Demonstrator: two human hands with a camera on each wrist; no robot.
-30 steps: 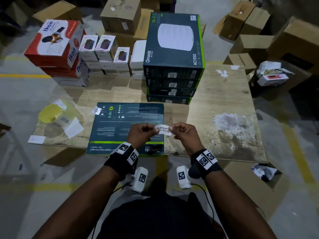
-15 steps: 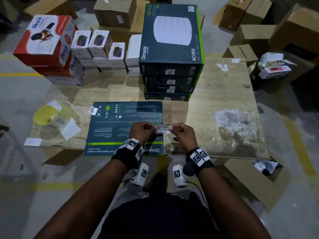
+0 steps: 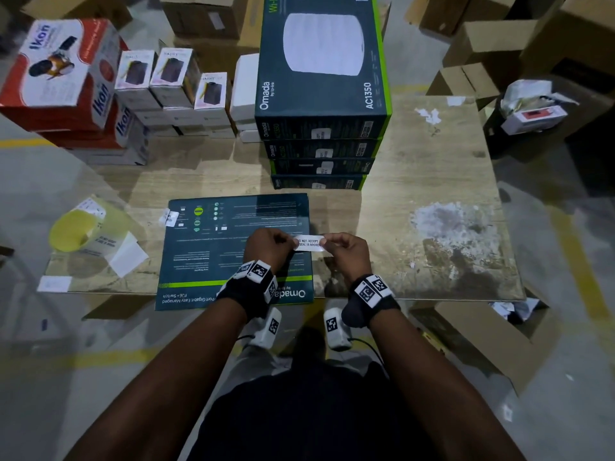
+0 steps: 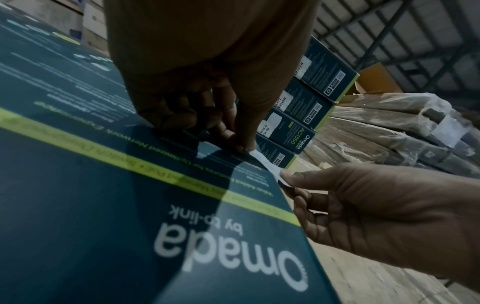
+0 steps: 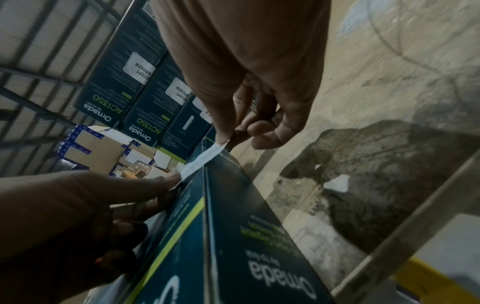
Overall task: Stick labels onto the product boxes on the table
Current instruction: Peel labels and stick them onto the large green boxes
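label (image 3: 309, 243) ends hidden by left hand (image 3: 266, 246), right hand (image 3: 349, 252)

Both hands pinch a white label (image 4: 270, 167) stretched just above the flat Omada box (image 4: 130, 205).

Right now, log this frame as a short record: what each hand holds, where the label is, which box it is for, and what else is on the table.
left hand: pinches the label's left end
right hand: pinches the label's right end
label: white seal strip, stretched over the flat box's right edge; contact with it unclear
flat box: dark teal, lying flat at the table's near edge
stack of boxes: four, white labels on their front sides
label roll: yellow, at the table's left
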